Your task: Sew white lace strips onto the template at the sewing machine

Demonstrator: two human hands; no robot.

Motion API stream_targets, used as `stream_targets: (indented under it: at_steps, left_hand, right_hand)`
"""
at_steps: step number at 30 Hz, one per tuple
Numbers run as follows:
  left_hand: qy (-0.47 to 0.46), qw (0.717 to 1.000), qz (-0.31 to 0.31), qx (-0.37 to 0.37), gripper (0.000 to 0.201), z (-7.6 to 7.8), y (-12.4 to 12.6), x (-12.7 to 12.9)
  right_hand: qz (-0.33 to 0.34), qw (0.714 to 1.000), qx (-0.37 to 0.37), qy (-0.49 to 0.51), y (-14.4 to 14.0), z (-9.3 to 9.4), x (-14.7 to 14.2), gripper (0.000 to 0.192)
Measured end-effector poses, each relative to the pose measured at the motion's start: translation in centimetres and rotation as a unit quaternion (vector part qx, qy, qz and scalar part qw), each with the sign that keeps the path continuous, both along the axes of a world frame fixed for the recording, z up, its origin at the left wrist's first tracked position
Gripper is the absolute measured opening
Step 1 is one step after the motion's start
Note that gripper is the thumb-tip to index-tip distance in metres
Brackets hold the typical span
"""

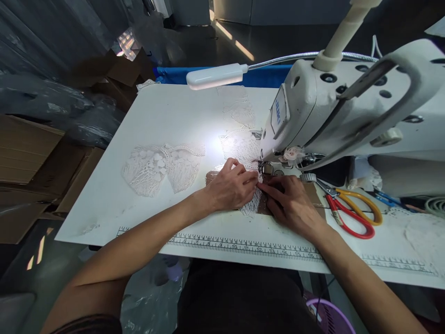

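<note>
A strip of white lace [251, 204] runs under the needle area of the white sewing machine [292, 106] and hangs toward me over a brown patch on the table. My left hand [231, 186] lies on the lace from the left, its fingers bent and closed on the edge just in front of the presser foot [266, 169]. From the right, my right hand [292, 200] pinches the same edge, its fingertips almost meeting the left ones. Part of the lace is hidden under both hands. More lace [239, 144] lies behind the foot under the lamp's bright spot.
Two joined lace pieces [165, 167] lie flat at left. Scissors with red and yellow handles [359, 211] rest right of my right hand. A white lamp [217, 76] hangs over the table's back. A printed ruler [243, 246] follows the front edge. Cardboard boxes [76, 181] stand left.
</note>
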State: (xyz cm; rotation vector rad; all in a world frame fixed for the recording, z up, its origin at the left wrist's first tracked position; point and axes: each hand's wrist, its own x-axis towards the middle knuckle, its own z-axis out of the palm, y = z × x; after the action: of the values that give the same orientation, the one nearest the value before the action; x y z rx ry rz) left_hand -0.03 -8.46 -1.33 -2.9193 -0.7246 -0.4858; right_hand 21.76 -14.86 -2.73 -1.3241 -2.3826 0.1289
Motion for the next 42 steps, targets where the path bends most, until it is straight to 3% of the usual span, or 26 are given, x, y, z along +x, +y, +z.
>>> stream_targets:
  at_steps: [9,21,26,33,37,42]
  left_hand:
    - [0.012,0.998,0.042,-0.054,0.034,0.3,0.3,0.2]
    - [0.004,0.993,0.110,-0.033,0.036,-0.3,0.1,1.1]
    - [-0.044,0.994,0.101,-0.018,0.032,0.0,1.6,1.0]
    - [0.009,0.995,0.078,-0.069,0.029,1.2,5.2,-0.5]
    - [-0.044,0.996,0.055,-0.060,0.028,1.4,4.0,-1.5]
    - [-0.045,0.987,-0.067,-0.140,0.025,1.0,1.3,-1.6]
  right_hand:
    - [-0.020,1.000,0.015,-0.003,0.9,0.6,-0.7,0.037]
    - [-0.055,0.997,0.010,-0.047,1.1,0.3,-1.2,0.038]
    - [-0.038,0.999,0.003,-0.005,0.9,-0.4,-0.5,0.044]
    - [-0.024,0.998,-0.027,0.056,-0.4,0.7,1.6,0.046]
    - [-0.039,0.996,-0.038,0.077,-1.5,1.3,3.0,0.048]
    - [-0.029,0.993,-0.017,0.113,-2.4,1.0,3.3,0.041]
